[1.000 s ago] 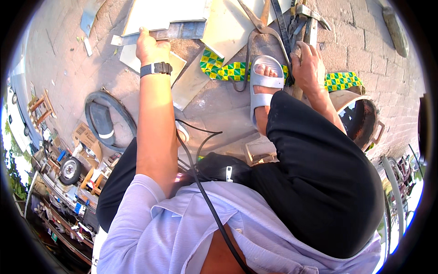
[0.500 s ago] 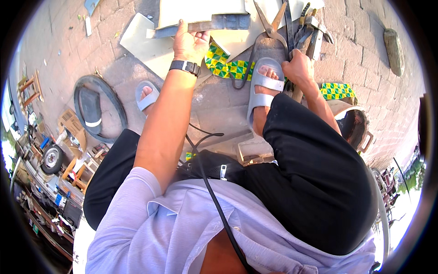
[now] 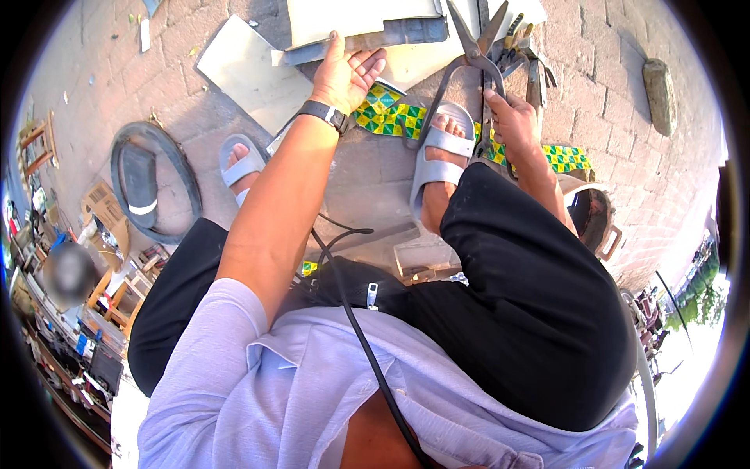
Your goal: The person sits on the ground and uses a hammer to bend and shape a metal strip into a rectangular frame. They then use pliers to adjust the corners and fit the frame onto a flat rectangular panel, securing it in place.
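Note:
My left hand (image 3: 344,76), with a dark watch on its wrist, is turned palm up with loosely spread fingers. Its thumb overlaps the lower edge of a dark grey strip (image 3: 406,34), which lies along a cream sheet (image 3: 332,19); the fingers show below the strip, holding nothing. My right hand (image 3: 514,125) is closed around one handle of large metal shears (image 3: 474,58). Their blades are spread and point away from me. The other handle curves down beside my right sandal (image 3: 447,148). A green and yellow checked strip (image 3: 375,117) lies beneath the shears.
Several hand tools (image 3: 519,48) lie beyond my right hand. At right are a bucket-like container (image 3: 598,219) and a long stone (image 3: 660,98). A black rubber ring (image 3: 117,172) lies at left on the brick paving. A black cable (image 3: 351,301) hangs before me.
My right hand has taken hold of a shears handle, and the shears have shifted slightly right. My left hand has slid right along the grey strip, its fingers coming out more into view.

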{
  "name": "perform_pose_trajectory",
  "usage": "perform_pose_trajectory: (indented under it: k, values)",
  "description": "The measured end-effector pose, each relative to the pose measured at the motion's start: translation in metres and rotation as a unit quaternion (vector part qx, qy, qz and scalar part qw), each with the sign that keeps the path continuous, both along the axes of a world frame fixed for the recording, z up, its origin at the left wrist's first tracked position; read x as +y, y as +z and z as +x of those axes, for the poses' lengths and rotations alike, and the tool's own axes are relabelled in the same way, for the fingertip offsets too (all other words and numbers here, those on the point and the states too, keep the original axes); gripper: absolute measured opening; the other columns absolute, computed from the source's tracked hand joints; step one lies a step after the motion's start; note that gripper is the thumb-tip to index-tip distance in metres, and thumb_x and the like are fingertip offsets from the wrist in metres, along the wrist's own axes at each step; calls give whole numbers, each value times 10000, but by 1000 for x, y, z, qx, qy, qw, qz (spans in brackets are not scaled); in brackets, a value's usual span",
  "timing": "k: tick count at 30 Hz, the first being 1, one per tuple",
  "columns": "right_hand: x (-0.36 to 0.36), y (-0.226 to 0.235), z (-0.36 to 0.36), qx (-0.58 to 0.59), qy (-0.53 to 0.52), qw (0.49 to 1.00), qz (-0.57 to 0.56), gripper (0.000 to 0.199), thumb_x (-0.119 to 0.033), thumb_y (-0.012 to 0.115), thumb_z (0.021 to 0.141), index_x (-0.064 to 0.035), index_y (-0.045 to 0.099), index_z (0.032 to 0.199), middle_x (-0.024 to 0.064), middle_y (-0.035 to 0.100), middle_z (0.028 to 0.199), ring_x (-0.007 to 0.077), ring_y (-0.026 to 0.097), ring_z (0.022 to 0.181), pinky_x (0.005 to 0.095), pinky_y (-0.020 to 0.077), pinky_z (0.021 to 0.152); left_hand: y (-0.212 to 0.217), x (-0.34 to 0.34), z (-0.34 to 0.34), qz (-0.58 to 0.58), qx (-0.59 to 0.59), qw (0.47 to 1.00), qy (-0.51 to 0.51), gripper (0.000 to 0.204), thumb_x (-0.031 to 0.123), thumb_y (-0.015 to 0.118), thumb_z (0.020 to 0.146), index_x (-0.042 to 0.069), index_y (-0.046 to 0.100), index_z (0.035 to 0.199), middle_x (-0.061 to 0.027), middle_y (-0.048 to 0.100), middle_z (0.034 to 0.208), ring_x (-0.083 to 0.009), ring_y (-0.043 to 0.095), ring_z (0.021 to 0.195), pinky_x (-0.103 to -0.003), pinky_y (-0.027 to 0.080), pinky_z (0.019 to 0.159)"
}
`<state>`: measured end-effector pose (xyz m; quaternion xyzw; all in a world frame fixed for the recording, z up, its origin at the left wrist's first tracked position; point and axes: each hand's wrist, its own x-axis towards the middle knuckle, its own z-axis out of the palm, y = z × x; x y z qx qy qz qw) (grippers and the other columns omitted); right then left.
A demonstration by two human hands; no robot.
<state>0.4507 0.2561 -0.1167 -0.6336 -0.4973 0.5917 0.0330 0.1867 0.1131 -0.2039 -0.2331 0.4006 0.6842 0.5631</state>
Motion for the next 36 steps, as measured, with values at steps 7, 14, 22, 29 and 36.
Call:
perform_pose_trajectory:
  k: [7, 14, 22, 29, 36]
  values:
    - [-4, 46, 22, 139, -86, 986, -33, 284, -256, 653, 1030, -103, 531, 824, -46, 415, 661, 42, 337, 476, 227, 246, 410, -1, 0, -3, -73, -14, 995, -59, 725, 533, 512, 1058, -123, 454, 1361, -286, 584, 1357, -382, 608, 1238, -454, 530, 1071]
    - [-7, 81, 22, 281, 11, 959, -19, 348, -274, 590, 1067, -80, 493, 795, -12, 395, 698, 56, 328, 516, 224, 252, 435, 33, -6, 28, -124, 275, 924, -235, 532, 473, 573, 1045, -50, 670, 1014, -176, 724, 992, -271, 724, 929, -339, 593, 815]
    - [-7, 110, 29, 444, 49, 895, -1, 355, -261, 590, 1059, -62, 481, 786, 22, 418, 716, 69, 325, 531, 234, 258, 453, 127, 20, 70, 8, 864, 435, -256, 662, 696, 655, 886, 55, 746, 1022, -100, 749, 1009, -400, 628, 1111, -516, 412, 1057]
    - [0, 144, 44, 525, 57, 847, 66, 362, -304, 532, 1073, -78, 451, 802, 24, 401, 745, 49, 282, 503, 218, 273, 452, 218, 51, 91, -18, 884, 429, -186, 372, 300, 697, 904, -56, 712, 1011, -249, 623, 1296, -507, 369, 1407, -680, 139, 1185]
    - [16, 219, 73, 595, 93, 785, 145, 265, -189, 621, 892, -131, 455, 693, -35, 407, 656, 36, 347, 450, 189, 348, 433, 256, 92, 117, 133, 874, 467, 16, 316, 150, 609, 910, -143, 680, 1005, -354, 608, 1242, -546, 409, 1378, -638, 215, 1200]
